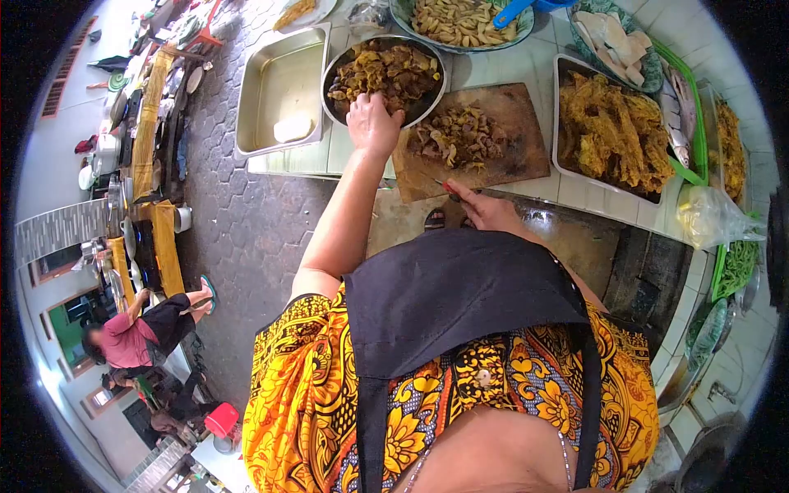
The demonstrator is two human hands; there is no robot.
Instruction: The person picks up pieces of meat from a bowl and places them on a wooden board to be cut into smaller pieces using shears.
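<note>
My left hand (372, 122) reaches into a round metal bowl (339, 67) of brown cooked pieces, fingers closed over some of them at the bowl's near rim. My right hand (485, 205) grips a knife (448, 188) by the handle at the near edge of a wooden cutting board (526, 148). A pile of chopped brown pieces (456, 138) lies on the board between my hands.
A rectangular steel tray (283, 82) with a pale block is left of the bowl. A tray of yellow fried food (612, 131), a bowl of pale strips (464, 20) and fish (678, 115) sit on the tiled counter. A person (140, 333) crouches at the far left.
</note>
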